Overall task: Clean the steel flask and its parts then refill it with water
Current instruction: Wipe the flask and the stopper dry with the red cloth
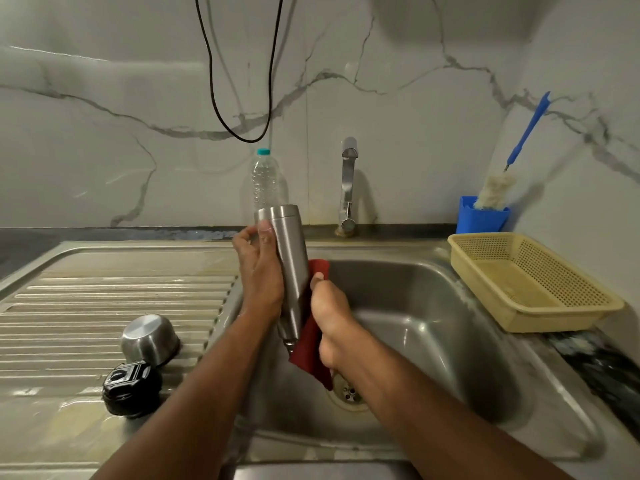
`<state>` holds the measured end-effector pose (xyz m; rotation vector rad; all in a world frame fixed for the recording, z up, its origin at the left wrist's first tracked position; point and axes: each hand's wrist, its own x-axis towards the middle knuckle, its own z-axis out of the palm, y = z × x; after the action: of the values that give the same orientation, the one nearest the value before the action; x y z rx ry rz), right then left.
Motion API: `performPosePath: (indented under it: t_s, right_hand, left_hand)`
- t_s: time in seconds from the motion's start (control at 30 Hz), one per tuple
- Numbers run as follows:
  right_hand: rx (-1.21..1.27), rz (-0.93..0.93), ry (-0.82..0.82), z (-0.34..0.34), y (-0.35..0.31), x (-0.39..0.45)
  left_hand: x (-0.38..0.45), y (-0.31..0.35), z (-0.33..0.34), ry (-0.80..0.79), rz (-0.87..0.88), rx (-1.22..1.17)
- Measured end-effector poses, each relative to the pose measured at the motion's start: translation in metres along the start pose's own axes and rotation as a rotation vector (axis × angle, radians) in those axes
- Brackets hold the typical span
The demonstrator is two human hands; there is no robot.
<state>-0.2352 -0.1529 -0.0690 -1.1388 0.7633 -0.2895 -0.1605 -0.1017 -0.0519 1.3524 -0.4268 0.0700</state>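
The steel flask (290, 261) is upside down over the sink basin (415, 327), its base up and its mouth pointing down. My left hand (260, 271) grips its body from the left. My right hand (329, 318) holds a red cloth (310, 351) against the flask's right side and neck. On the drainboard (114, 292) at the left stand the steel cup lid (149, 339), upside down, and the black stopper (131, 388) in front of it.
A tap (347, 187) stands behind the basin, with a clear plastic water bottle (265, 181) to its left. At the right are a yellow basket (530, 282) and a blue holder (482, 216) with a bottle brush (519, 147). A black cable (242, 81) hangs down the wall.
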Motion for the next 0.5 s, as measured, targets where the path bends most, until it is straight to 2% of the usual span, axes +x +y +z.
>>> performPosePath:
  t_s: [0.13,0.2,0.27,0.33,0.4,0.5]
  right_hand:
    - [0.192,-0.073,0.038,-0.007,-0.019,-0.003]
    - [0.259,-0.179,0.087,-0.011,-0.027,0.000]
    - [0.223,-0.300,0.119,-0.013,-0.031,0.002]
    - [0.123,-0.400,0.101,-0.012,-0.029,-0.001]
    - [0.053,-0.438,0.043,-0.007,-0.021,-0.002]
    - [-0.052,-0.316,0.007,0.002,-0.006,0.000]
  left_hand:
    - [-0.012,-0.020,0.006,-0.286,-0.030,0.235]
    - [-0.012,-0.030,0.008,-0.359,-0.043,0.217]
    - [-0.015,-0.030,0.010,-0.418,-0.057,0.186]
    - [-0.015,-0.031,0.013,-0.396,-0.049,0.137]
    - [-0.013,-0.030,0.013,-0.289,-0.022,0.036]
    - [-0.004,-0.016,0.008,-0.067,0.012,-0.060]
